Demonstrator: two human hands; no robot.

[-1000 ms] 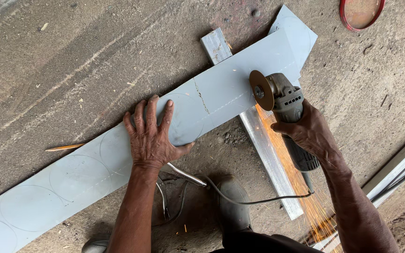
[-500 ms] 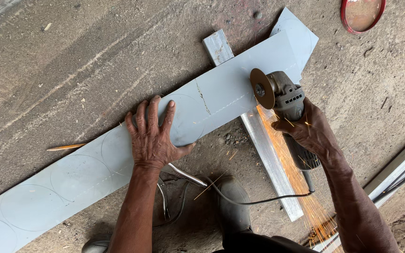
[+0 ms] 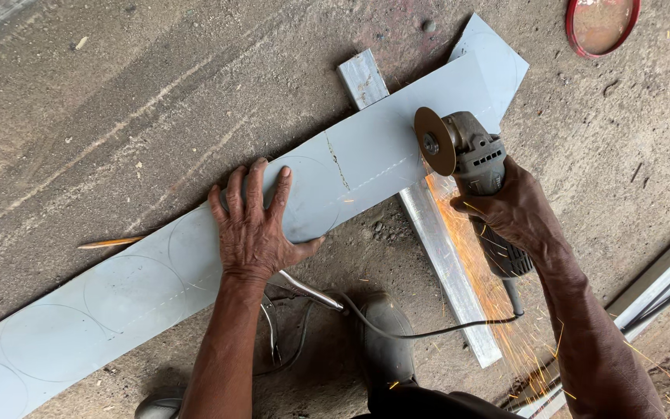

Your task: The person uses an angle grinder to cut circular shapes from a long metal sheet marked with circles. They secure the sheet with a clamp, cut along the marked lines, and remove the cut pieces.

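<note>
Long grey sheet-metal strip [image 3: 195,271]: laid flat on the concrete floor [image 3: 118,116], running diagonally from lower left to upper right; scribed circles in a row along its length; far end resting across a metal bar.

Metal bar [image 3: 436,256]: pale, narrow, flat on the floor, crossing under the strip near its upper right end and running down towards the lower right.

Left hand [image 3: 253,225]: open, palm down, fingers spread, pressed flat on the strip near its middle, over one scribed circle.

Right hand [image 3: 517,213]: closed around the body of an angle grinder, knuckles up, well apart from the left hand.

Angle grinder [image 3: 478,174]: grey housing, brown cutting disc [image 3: 434,141] upright and edge-on at the near edge of the strip, just where strip and bar cross. Orange sparks [image 3: 490,287] streaming down along the bar towards the lower right. Black cable [image 3: 428,332] trailing from the grinder's tail leftwards across the floor.

Dark shoe [image 3: 385,341]: on the floor below the strip, between the two forearms.

Thin orange stick [image 3: 110,243]: lying on the floor, touching the strip's far edge, left of the left hand.

Round red-rimmed dish [image 3: 602,25]: upper right corner, well apart from the grinder.
</note>
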